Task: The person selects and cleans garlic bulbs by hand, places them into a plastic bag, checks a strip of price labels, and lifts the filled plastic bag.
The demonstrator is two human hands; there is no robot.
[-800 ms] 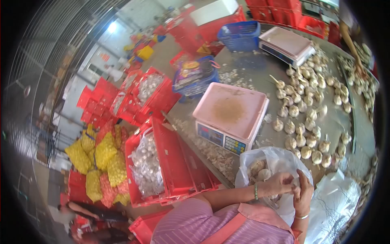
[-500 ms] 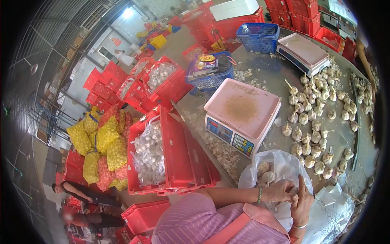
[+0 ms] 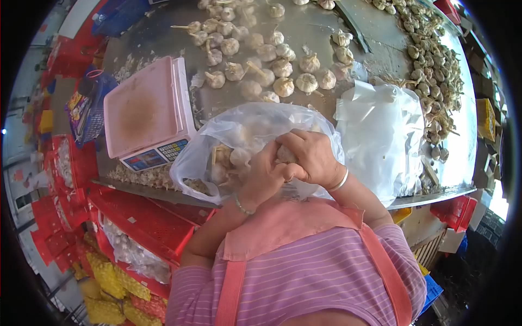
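Observation:
My left hand [image 3: 262, 176], with a beaded bracelet at its wrist, and my right hand [image 3: 314, 157], wearing a white bangle, meet over an open clear plastic bag [image 3: 190, 163]. Between their curled fingers sits a garlic bulb [image 3: 285, 154], mostly covered by them. More garlic bulbs [image 3: 240, 157] lie inside the bag below and left of my hands. Just beyond the bag, loose garlic bulbs [image 3: 306, 82] with short stems are spread over the metal table [image 3: 304, 27]. Flat clear plastic bags [image 3: 375, 130] rest to the right.
A pink-topped weighing scale [image 3: 142, 106] stands left of the bag. A large garlic heap [image 3: 432, 81] covers the far right. Red crates [image 3: 147, 223] are below the table's left edge, near yellow net sacks [image 3: 106, 277]. A blue basket [image 3: 122, 13] is at the back left.
My view has swung right and down, so the scale now appears at the left. The right index finger, raised before, is now bent over the garlic bulb.

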